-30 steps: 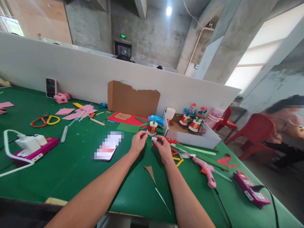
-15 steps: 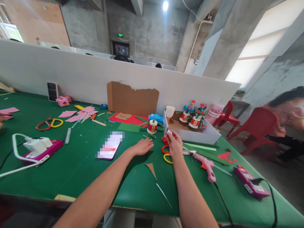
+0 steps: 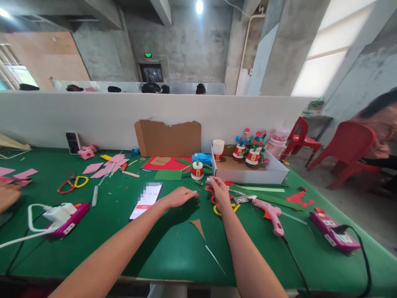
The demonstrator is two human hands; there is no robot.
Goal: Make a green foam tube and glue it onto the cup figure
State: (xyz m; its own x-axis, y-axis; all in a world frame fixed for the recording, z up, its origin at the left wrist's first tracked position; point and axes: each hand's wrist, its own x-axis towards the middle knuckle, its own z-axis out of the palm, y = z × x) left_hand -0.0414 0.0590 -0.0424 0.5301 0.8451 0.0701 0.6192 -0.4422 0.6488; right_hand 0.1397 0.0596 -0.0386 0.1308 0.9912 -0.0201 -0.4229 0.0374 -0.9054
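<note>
My right hand (image 3: 219,191) pinches a small white piece (image 3: 209,180), too small to name, in front of the white box. Facing it, my left hand (image 3: 181,197) hovers over the table with its fingers stretched out and nothing visible in them. Just beyond both hands stands a paper-cup figure (image 3: 197,170) with striped green spring arms. A short green paper spring (image 3: 199,182) lies by its base. Partly hidden under my right wrist are red-and-yellow-handled scissors (image 3: 235,205). Left of my left hand lies a lit phone (image 3: 145,203).
An open white box (image 3: 251,177) holds more cup figures and a cup. A pink glue gun (image 3: 270,212) and purple power strip (image 3: 334,233) lie right, another power strip (image 3: 70,219) left. Brown cardboard (image 3: 169,138) leans on the white partition (image 3: 102,120). Another person's hand (image 3: 8,196) is far left.
My right hand has come away from the box's corner, towards my left hand, still pinching the white piece. My left hand has lifted and turned slightly. The camera view has tilted.
</note>
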